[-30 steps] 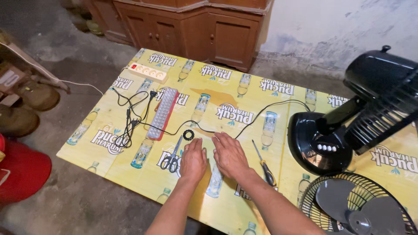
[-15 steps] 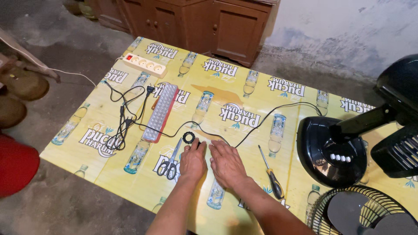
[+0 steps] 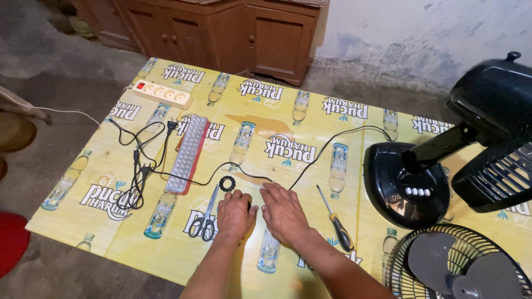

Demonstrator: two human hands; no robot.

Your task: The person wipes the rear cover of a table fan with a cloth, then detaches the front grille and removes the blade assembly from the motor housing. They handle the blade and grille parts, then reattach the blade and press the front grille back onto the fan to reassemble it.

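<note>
At the near edge of a yellow printed mat (image 3: 183, 260) spread on the floor, a person's two bare hands lie palm down, side by side. The left hand (image 3: 235, 215) rests with fingers loosely together, its fingertips touching a small dark object that cannot be made out. The right hand (image 3: 284, 213) lies flat with fingers slightly spread, its fingertips at a thin black cord (image 3: 310, 160); neither hand visibly pinches anything. Just beyond the left hand lies a small black roll of tape (image 3: 226, 183). To its left sits a pair of black-handled steel scissors (image 3: 206, 215), blades pointing away. To the right of the right hand lies a screwdriver with a black-and-yellow handle (image 3: 335, 217). Near the right corner, a round black wire fan guard with grey blades (image 3: 454, 266) lies flat. Beyond it stands the round black base of a desk fan (image 3: 407, 185), its black motor housing (image 3: 493, 102) tilted over a black grille (image 3: 499, 177). The cord runs from the hands across the mat to this base. Farther left, a long white-and-red emergency lamp with rows of small bulbs (image 3: 188, 154) lies lengthwise, beside a tangle of black cable (image 3: 138, 166). At the far left corner sits a white power strip with a red switch (image 3: 163, 93). Behind the mat stand brown wooden cabinets (image 3: 221, 33) against a stained white wall (image 3: 421, 33).
</note>
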